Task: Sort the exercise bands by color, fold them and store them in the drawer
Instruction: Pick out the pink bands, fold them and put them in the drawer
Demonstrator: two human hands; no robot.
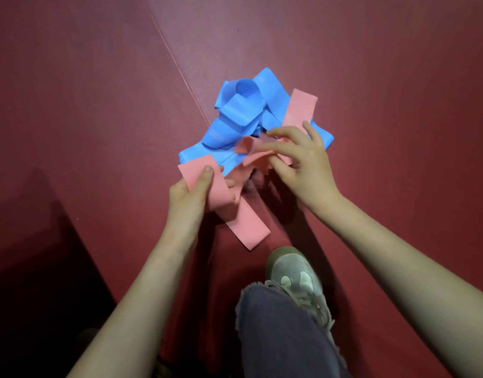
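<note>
A tangled heap of blue exercise bands [240,110] lies on the dark red floor mat [371,77]. Pink bands run through it. One pink end [300,107] sticks out at the heap's far right. My left hand [191,192] grips a flat pink band [218,192] between thumb and fingers; that band's lower end lies on the mat near my shoe. My right hand [303,162] pinches a crumpled pink band [255,158] at the heap's near edge and lifts it off the blue ones. No drawer is in view.
My grey shoe [295,279] and dark trouser leg [284,334] stand just below the bands. A seam [177,66] between two mats runs diagonally up to the far left. A dark shadowed area fills the lower left corner.
</note>
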